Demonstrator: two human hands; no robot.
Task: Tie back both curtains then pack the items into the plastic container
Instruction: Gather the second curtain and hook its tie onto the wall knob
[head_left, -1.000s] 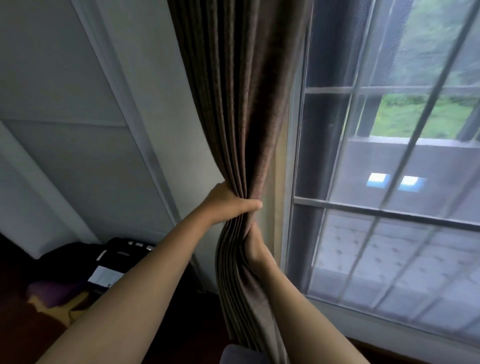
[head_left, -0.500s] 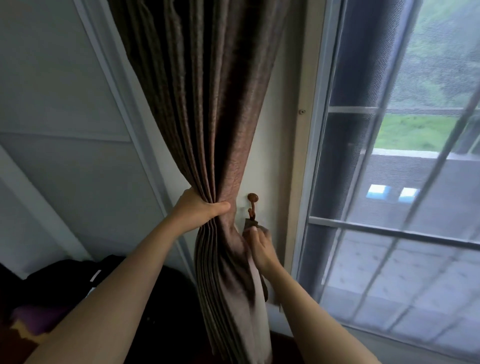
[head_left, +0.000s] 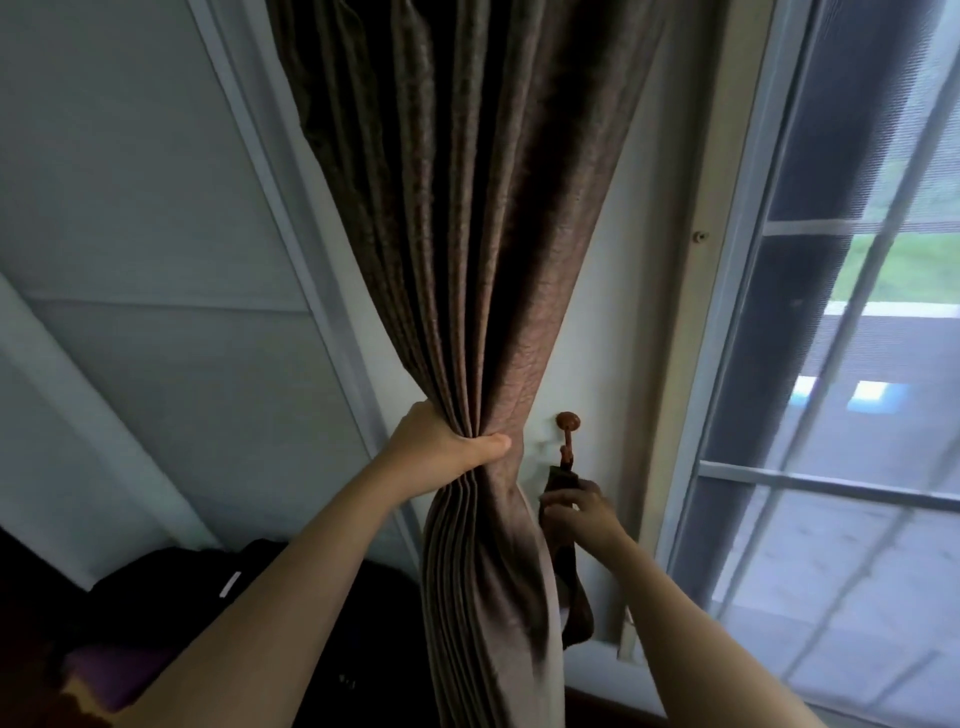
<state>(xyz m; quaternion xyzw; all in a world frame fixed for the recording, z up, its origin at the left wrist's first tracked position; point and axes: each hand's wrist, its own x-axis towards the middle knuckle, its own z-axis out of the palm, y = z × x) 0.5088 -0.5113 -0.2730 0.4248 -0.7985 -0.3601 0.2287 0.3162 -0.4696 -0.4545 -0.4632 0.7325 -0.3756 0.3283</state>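
L hand (head_left: 447, 451) fisted round bunched brown curtain (head_left: 467, 260). R hand (head_left: 582, 512) pinches dark tieback strap (head_left: 563, 480) hanging from wall hook (head_left: 568, 422), just beside curtain, near window (head_left: 857, 364).

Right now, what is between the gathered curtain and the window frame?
In the head view, a strip of white wall with a brown hook, the tieback strap hanging from it, and the right hand gripping that strap.

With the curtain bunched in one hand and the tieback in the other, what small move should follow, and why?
Probably sweep the tieback in the right hand around the curtain: the left hand holds it gathered beside the wall hook, but nothing wraps it yet.
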